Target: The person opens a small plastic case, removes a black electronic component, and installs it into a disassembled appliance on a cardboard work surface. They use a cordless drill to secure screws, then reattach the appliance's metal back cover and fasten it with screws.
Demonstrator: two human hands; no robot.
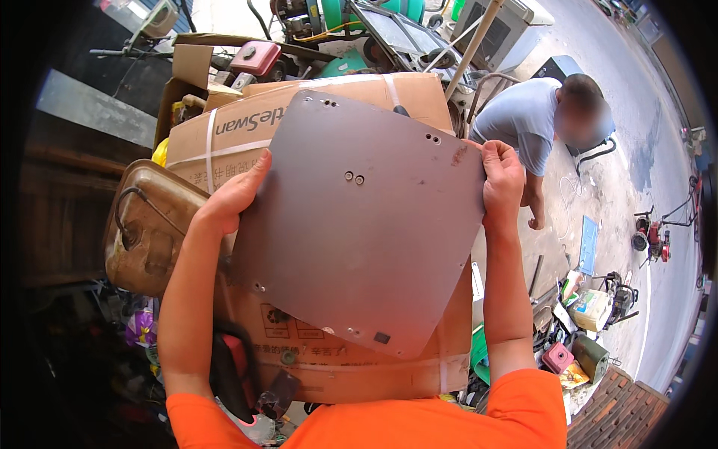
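Observation:
Between my hands is a flat grey metal plate, roughly square, with small holes near its corners and edges and two round fasteners above its middle. My left hand grips its left edge, thumb on the upper face and fingers hidden behind. At the upper right edge, my right hand pinches the plate, with the thumb on top. The plate lies tilted over a large cardboard box bound with white straps. Whether it rests on the box or is held above it I cannot tell.
A rusty brown metal tank stands left of the box. Another person in a light blue shirt bends down at the right. Machines and a red fuel tank crowd the back; tools and a white container lie on the floor at right.

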